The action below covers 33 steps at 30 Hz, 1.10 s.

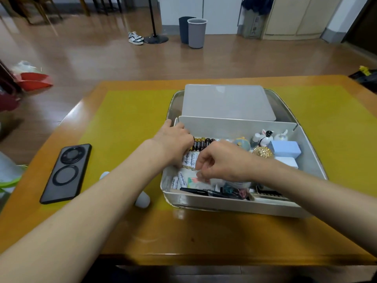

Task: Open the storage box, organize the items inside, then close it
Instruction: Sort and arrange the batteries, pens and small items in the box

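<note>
Left hand (175,139) sits curled over the dark batteries (202,144), grip hidden, can't tell; right hand (222,162) hovers with fingers loosely bent, pinching nothing clear, above white batteries (189,160). Storage box (312,160) lies open mid-surface, lid (228,103) behind, phone (66,173) well left.

White storage box (234,206) on a yellow mat (126,119), black-and-gold batteries (202,144), pale blue blocks (285,149), black phone (67,172).

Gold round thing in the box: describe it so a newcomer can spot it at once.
Start at the open white storage box on the yellow table mat and look at its right half. The gold round ornament sits just left of the pale blue block, below the white rabbit figurines. It is the only shiny, patterned gold piece there.
</note>
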### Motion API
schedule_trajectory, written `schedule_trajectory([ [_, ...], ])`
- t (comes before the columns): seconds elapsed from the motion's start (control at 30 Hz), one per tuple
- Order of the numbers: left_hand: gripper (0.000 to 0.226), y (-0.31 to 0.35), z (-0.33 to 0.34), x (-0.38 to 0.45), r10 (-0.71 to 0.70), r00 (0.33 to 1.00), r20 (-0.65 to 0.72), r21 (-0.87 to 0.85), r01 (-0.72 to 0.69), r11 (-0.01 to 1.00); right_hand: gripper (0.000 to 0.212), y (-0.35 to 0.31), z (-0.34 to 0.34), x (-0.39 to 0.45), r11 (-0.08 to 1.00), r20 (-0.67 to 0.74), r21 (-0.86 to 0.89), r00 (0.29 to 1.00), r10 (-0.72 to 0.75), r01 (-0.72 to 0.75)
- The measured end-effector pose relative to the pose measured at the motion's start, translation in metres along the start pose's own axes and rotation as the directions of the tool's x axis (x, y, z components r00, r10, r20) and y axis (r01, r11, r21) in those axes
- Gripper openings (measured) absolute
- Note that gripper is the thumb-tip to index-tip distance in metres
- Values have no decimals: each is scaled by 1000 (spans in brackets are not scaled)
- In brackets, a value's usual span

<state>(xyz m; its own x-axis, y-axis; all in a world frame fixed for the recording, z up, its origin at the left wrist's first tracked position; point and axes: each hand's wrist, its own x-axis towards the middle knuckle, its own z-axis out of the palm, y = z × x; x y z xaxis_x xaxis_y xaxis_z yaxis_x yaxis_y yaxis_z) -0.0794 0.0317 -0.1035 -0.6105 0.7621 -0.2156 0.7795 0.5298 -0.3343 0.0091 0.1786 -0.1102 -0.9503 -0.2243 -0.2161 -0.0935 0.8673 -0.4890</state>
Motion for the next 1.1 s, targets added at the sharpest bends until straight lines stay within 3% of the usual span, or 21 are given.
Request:
schedule_trajectory([
  [0.07, 32, -8, -5, -6, 22, 999, -48, -108, -27, 994, 9, -7, 9, 6, 1000, -30, -29, 1000, -3, 2],
  [0.13, 31, -20, -14, -16, -4, 983, -185, -231, -39, 972, 9, -16, 21, 16, 996, -87, -90, 996, 11, -19],
  [0.2, 29, -32, -21, -29, -83, 929, -360, -319, -39, 947, 15, -24, 33, 28, 984, -120, -175, 993, -6, -15],
  [0.27, 22, -42, -25, -42, -156, 884, -440, -375, -23, 927, 23, -29, 42, 38, 974, -115, -228, 993, -11, -16],
  [0.4, 17, -51, -19, -61, -243, 878, -412, -429, 49, 902, 33, -36, 43, 47, 960, -105, -275, 994, 29, -57],
  [0.57, 18, -50, -9, -65, -225, 909, -350, -427, 59, 902, 34, -44, 39, 46, 960, 58, -261, 992, 116, -97],
  [0.73, 19, -49, -12, -62, -219, 905, -364, -450, 35, 892, 30, -45, 40, 44, 987, 111, -96, 984, 143, -132],
  [0.9, 18, -49, -18, -60, -219, 898, -382, -439, 32, 898, 31, -30, 8, 32, 972, -7, 139, 982, 190, -187],
  [1.03, 17, -35, -21, -56, -163, 909, -383, -414, -11, 910, 34, 6, -27, 20, 955, -143, 24, 945, 296, -295],
  [1.1, 16, -19, -18, -50, -87, 946, -311, -371, -36, 928, 36, 18, -27, 20, 945, -163, -45, 936, 312, -323],
])
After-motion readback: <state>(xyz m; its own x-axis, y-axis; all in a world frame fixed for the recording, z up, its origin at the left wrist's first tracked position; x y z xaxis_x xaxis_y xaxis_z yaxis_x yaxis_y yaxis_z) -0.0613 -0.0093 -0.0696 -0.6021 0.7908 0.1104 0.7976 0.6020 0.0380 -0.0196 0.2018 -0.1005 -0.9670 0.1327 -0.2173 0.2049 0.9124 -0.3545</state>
